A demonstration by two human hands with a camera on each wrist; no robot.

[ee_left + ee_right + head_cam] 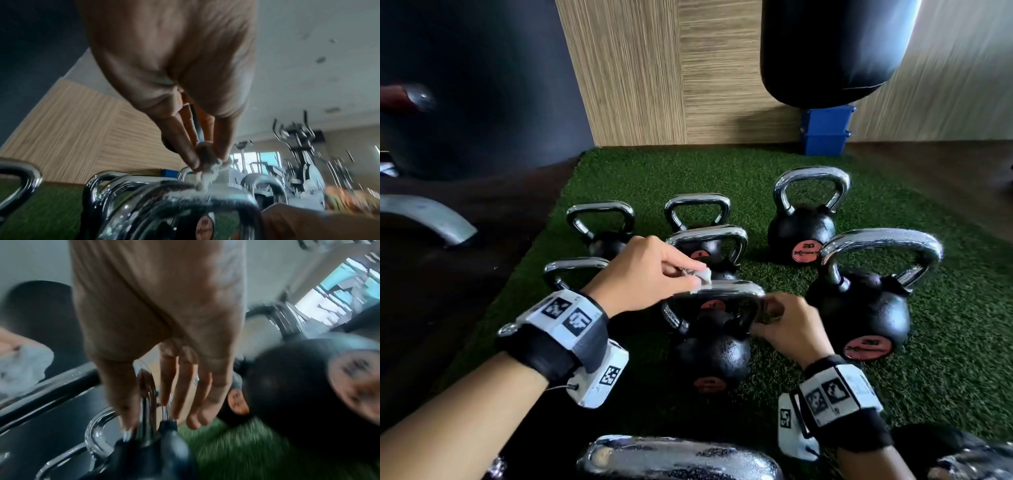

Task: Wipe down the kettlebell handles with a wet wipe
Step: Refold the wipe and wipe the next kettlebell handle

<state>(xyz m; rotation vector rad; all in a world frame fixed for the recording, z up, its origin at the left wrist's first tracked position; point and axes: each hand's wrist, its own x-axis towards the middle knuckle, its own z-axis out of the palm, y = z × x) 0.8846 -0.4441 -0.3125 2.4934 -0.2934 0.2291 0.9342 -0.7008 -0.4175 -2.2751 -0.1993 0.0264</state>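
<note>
A black kettlebell (710, 356) with a chrome handle (726, 289) stands on the green turf in front of me. My left hand (650, 270) pinches a crumpled white wet wipe (700, 274) and presses it on the top bar of that handle. In the left wrist view the wipe (209, 173) sits under the fingertips on the wet handle (185, 193). My right hand (787, 325) holds the handle's right upright. The right wrist view shows the thumb and fingers on either side of the chrome bar (146, 386), with the wipe (22, 366) at far left.
Several other chrome-handled kettlebells stand around on the turf mat (945, 342), the largest (859, 308) just right of my right hand. A black punching bag (832, 51) hangs at the back above a blue bin (825, 130). Another chrome handle (678, 459) lies at the bottom edge.
</note>
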